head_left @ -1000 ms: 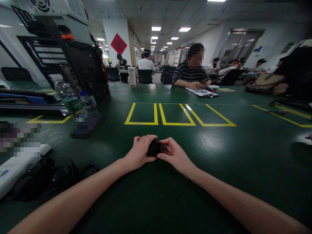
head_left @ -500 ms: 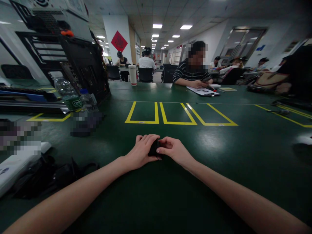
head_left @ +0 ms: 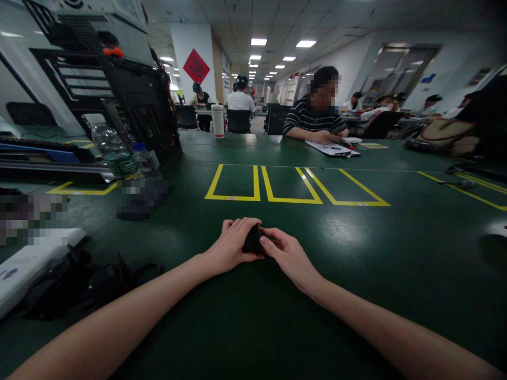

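While the left hand [head_left: 233, 244] clasps a black object [head_left: 251, 241], the right hand [head_left: 290, 256] — apparently pinching — now covers its end.

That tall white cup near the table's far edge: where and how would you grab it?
Probably best around the middle of the white cup, coming in level from the right: it stands upright with a tall, narrow body, and the dark computer case stands to its left.
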Available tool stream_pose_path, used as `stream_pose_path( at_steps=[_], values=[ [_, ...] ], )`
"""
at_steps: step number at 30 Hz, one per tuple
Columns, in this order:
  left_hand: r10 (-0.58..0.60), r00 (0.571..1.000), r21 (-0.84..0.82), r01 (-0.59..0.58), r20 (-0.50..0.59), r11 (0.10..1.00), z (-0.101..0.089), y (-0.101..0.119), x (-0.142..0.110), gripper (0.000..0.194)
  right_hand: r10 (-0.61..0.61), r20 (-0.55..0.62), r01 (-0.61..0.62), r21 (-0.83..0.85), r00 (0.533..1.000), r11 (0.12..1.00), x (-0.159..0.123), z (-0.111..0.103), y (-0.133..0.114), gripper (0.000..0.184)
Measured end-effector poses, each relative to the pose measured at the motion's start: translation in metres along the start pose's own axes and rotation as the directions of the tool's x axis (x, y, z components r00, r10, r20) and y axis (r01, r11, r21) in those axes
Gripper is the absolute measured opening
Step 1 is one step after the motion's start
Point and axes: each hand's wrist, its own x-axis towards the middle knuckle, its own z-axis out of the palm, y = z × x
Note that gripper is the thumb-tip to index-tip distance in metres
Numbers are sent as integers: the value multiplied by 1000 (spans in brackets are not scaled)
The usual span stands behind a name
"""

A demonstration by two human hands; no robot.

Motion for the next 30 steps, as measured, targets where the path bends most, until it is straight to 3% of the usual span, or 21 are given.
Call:
stream_pose_path(
  at_steps=[5, 12, 27, 30],
  values=[
    [-17, 1000, -12, 16, -4, 1000, 0, 0, 0, 55, 7, 51, -8, 33, 999, 999, 10, -7, 5, 25],
    [14, 998, 35, -12, -68, 999, 4, -14, 3, 53, -77, 129, 73, 42, 989, 996, 21, -7, 1, 26],
    [4, 997, 49, 0, -71, 999, 1, -24, -2, 55, -150, 116, 154, -20, 982, 988, 28, 3, -3, 18],
    [-29, 996, 48, 33, -87, 998, 0, -29, -4, 57, -112, 104, 116, -30, 988, 993, 33, 5, -2, 26]
  ],
)
